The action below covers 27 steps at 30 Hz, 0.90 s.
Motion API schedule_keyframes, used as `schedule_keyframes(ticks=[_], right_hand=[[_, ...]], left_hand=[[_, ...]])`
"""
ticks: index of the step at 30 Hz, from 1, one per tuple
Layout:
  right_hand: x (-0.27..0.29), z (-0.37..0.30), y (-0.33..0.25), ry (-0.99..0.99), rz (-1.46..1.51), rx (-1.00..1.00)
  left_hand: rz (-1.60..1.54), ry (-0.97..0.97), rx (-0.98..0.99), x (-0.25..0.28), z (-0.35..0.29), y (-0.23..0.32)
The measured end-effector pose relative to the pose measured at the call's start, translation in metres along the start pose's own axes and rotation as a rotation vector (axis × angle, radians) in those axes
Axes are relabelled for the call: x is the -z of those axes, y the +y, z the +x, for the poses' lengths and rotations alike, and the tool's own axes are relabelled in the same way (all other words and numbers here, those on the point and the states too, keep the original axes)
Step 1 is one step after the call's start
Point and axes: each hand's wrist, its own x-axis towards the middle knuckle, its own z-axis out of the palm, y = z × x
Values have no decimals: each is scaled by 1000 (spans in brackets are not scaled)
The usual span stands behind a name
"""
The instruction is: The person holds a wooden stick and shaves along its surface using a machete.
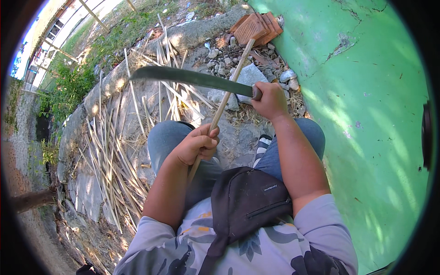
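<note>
My left hand [200, 144] is closed around a long, pale wooden strip [238, 68], which slants up and away to the right, its lower end passing back beside my leg. In my right hand [271, 101] is the handle of a machete [188, 78]. Its long dark blade points left and crosses over the strip above my left hand. Whether the edge touches the strip, I cannot tell. Both hands are in front of my bent knees.
Many loose pale strips [112, 169] lie on the stony ground at the left, with more [172, 91] farther ahead. Terracotta tiles [256, 30] are stacked beyond broken stones [250, 78]. A cracked green surface [366, 105] runs along the right. A black bag [250, 197] rests against my chest.
</note>
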Motion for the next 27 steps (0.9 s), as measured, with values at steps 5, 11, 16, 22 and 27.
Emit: schedule_keyframes(ticks=[5, 11, 16, 22, 27], right_hand=[[-6, 0, 6, -101, 193, -562], [-5, -1, -7, -102, 177, -408], [-2, -2, -8, -124, 101, -56], [-7, -2, 12, -214, 210, -523], [-11, -1, 12, -206, 168, -596]], left_hand=[[23, 44, 20, -4, 4, 1], [11, 43, 3, 0, 2, 2], [40, 64, 8, 0, 3, 0], [103, 110, 49, -7, 6, 2], [183, 210, 54, -4, 9, 1]])
